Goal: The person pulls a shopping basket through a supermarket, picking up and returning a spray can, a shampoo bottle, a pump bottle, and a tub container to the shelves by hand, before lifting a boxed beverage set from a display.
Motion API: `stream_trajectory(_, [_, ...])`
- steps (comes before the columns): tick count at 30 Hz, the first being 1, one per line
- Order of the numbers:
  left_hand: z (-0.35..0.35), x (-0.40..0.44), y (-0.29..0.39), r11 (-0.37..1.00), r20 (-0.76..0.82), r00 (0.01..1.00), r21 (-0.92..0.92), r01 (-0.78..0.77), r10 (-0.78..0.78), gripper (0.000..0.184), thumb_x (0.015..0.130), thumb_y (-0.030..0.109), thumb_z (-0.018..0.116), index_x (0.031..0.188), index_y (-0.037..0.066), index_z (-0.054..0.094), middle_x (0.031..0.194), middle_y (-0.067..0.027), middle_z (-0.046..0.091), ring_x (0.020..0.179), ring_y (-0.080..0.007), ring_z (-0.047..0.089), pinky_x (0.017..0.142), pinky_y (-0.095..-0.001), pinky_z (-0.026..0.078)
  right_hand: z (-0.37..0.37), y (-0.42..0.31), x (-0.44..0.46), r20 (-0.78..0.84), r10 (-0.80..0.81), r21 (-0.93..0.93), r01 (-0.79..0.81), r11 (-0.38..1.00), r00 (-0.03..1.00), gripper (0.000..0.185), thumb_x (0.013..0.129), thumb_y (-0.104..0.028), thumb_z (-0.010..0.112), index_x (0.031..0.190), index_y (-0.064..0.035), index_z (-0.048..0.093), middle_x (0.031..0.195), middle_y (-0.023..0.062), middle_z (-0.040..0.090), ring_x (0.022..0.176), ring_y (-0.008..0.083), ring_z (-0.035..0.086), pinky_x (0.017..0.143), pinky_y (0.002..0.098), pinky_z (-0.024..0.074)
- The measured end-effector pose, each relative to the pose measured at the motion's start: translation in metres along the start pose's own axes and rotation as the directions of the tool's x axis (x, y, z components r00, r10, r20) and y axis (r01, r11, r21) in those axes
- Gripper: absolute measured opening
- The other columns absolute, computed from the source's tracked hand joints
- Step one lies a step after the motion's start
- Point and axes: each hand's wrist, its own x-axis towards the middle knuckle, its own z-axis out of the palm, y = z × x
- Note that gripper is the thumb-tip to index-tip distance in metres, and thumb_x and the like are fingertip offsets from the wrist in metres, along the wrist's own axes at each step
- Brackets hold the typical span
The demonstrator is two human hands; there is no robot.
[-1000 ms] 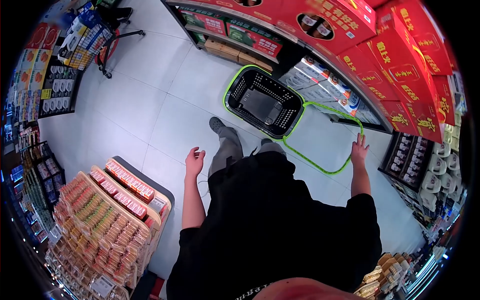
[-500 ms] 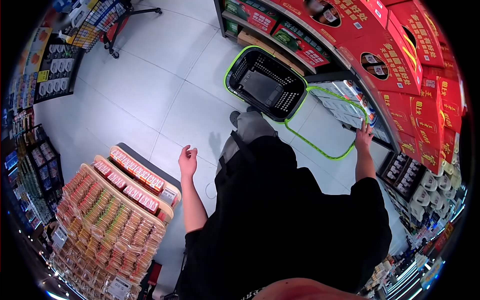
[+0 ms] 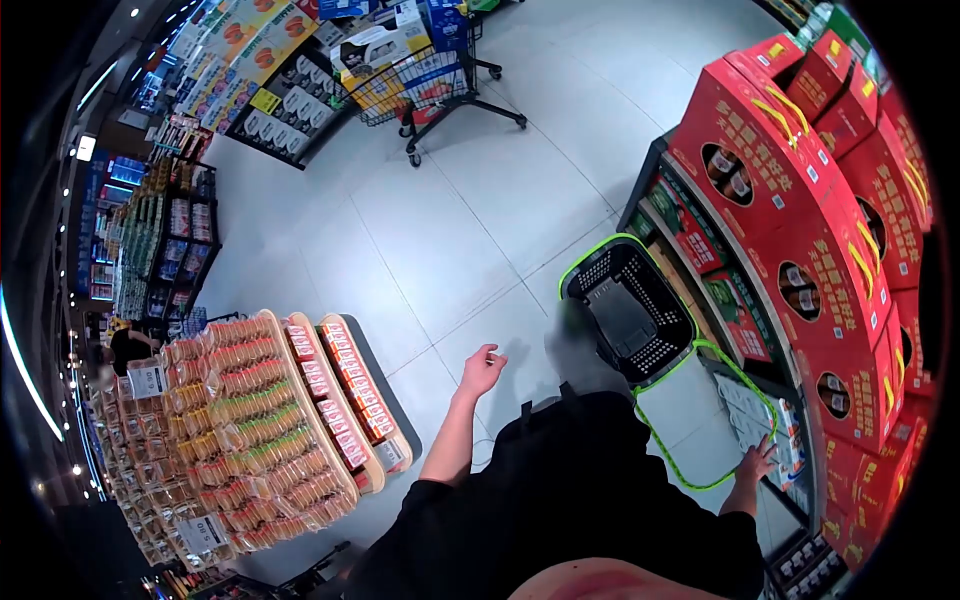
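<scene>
A black basket with a green rim point(image 3: 628, 312) is on the floor in front of my legs, beside the shelf on the right. From its near end a long green handle point(image 3: 668, 466) stretches back towards my right side. My right hand point(image 3: 757, 460) is at the outer edge of this handle with its fingers spread; whether they hook round it cannot be made out. My left hand point(image 3: 483, 368) hangs over the floor with nothing in it, its fingers loosely bent and apart. A dark flat item lies inside the basket.
Stacked red boxes point(image 3: 800, 240) top the shelf along the right. At the left stands a display of packaged snacks point(image 3: 245, 420). A loaded shopping cart point(image 3: 430, 80) is ahead, near a shelf of white bottles point(image 3: 290, 110). A person point(image 3: 128, 347) is at the far left.
The view has turned left, so the basket and shelf now lie further right and the cart nearer the middle. The basket stays in front of me, with my right hand still at its handle.
</scene>
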Motion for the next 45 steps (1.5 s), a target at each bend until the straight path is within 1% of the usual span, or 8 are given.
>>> stream_trajectory(5, [-0.047, 0.047, 0.031, 0.990, 0.018, 0.999, 0.137, 0.031, -0.033, 0.055, 0.088, 0.038, 0.070, 0.129, 0.003, 0.061, 0.103, -0.0168, 0.073, 0.099, -0.0298, 0.070, 0.089, -0.0386, 0.054, -0.006, -0.034, 0.004, 0.095, 0.085, -0.046, -0.081, 0.996, 0.992, 0.028, 0.096, -0.015, 0.054, 0.120, -0.0191, 0.066, 0.169, -0.0010, 0.006, 0.154, 0.0394, 0.004, 0.104, 0.0686, 0.0346])
stream_trajectory(9, [-0.093, 0.089, 0.037, 0.967, -0.033, 0.997, 0.244, 0.076, -0.070, 0.056, 0.087, 0.040, 0.070, 0.129, 0.003, 0.061, 0.108, -0.0184, 0.073, 0.104, -0.0319, 0.069, 0.091, -0.0393, 0.053, -0.015, -0.082, 0.011, 0.312, 0.266, -0.147, -0.230, 0.962, 0.912, 0.038, 0.096, -0.019, 0.055, 0.133, -0.0211, 0.060, 0.168, 0.0144, 0.010, 0.152, 0.0453, 0.001, 0.106, 0.0694, 0.0300])
stream_trajectory(15, [-0.097, 0.137, 0.081, 0.965, -0.024, 0.997, 0.252, 0.076, -0.072, 0.056, 0.087, 0.039, 0.070, 0.129, 0.003, 0.061, 0.111, -0.0203, 0.072, 0.105, -0.0339, 0.068, 0.092, -0.0395, 0.053, -0.104, -0.177, -0.002, 0.533, 0.142, 0.201, -0.288, 0.936, 0.834, 0.049, 0.080, -0.017, 0.069, 0.128, -0.0179, 0.062, 0.144, 0.0093, 0.050, 0.136, 0.0334, 0.041, 0.103, 0.0555, 0.0449])
stream_trajectory(22, [-0.087, 0.205, 0.096, 0.969, 0.064, 0.997, 0.244, 0.031, -0.048, 0.056, 0.086, 0.042, 0.070, 0.128, 0.005, 0.064, 0.110, -0.0202, 0.073, 0.105, -0.0329, 0.069, 0.094, -0.0389, 0.053, -0.093, -0.306, 0.025, 0.355, -0.242, 0.659, -0.059, 0.749, 0.903, 0.062, 0.065, -0.024, 0.082, 0.120, -0.0002, 0.067, 0.126, 0.0248, 0.064, 0.119, 0.0400, 0.061, 0.103, 0.0441, 0.0500])
stream_trajectory(29, [-0.124, 0.269, 0.038, 0.930, 0.006, 0.934, -0.095, 0.355, -0.356, 0.045, 0.087, 0.035, 0.073, 0.120, 0.005, 0.066, 0.089, -0.0106, 0.071, 0.074, -0.0198, 0.068, 0.063, -0.0390, 0.053, -0.231, -0.315, 0.026, 0.184, -0.068, 0.847, -0.123, 0.518, 0.981, 0.075, 0.065, -0.035, 0.086, 0.128, -0.0040, 0.059, 0.124, 0.0208, 0.067, 0.119, 0.0384, 0.062, 0.101, 0.0562, 0.0456])
stream_trajectory(38, [-0.138, 0.395, 0.025, 0.698, 0.270, 0.693, -0.095, 0.710, -0.669, 0.049, 0.097, 0.046, 0.054, 0.134, 0.014, 0.050, 0.116, -0.0134, 0.065, 0.104, -0.0330, 0.063, 0.082, -0.0572, 0.049, -0.562, -0.248, -0.011, -0.266, 0.216, 0.856, 0.333, -0.396, 0.940, 0.031, 0.087, -0.009, 0.072, 0.115, -0.0008, 0.062, 0.103, 0.0073, 0.066, 0.090, 0.0120, 0.061, 0.080, 0.0288, 0.0513])
stream_trajectory(42, [-0.146, 0.485, 0.095, 0.812, 0.266, 0.808, -0.125, 0.570, -0.526, 0.056, 0.097, 0.048, 0.054, 0.141, 0.013, 0.046, 0.122, -0.0136, 0.064, 0.102, -0.0301, 0.064, 0.081, -0.0516, 0.050, -0.675, -0.232, 0.004, -0.647, 0.425, 0.761, 0.568, 0.312, 0.633, 0.032, 0.084, -0.004, 0.070, 0.114, 0.0002, 0.060, 0.109, 0.0089, 0.065, 0.096, 0.0190, 0.062, 0.089, 0.0321, 0.0495])
stream_trajectory(45, [-0.149, 0.549, 0.156, 0.895, 0.261, 0.872, -0.056, 0.442, -0.414, 0.054, 0.095, 0.046, 0.059, 0.136, 0.011, 0.051, 0.116, -0.0116, 0.066, 0.097, -0.0257, 0.066, 0.073, -0.0448, 0.051, -0.714, -0.244, 0.054, -0.666, 0.328, 0.715, 0.449, 0.535, 0.670, 0.036, 0.083, -0.002, 0.069, 0.118, 0.0009, 0.060, 0.113, 0.0150, 0.063, 0.109, 0.0284, 0.060, 0.097, 0.0374, 0.0465])
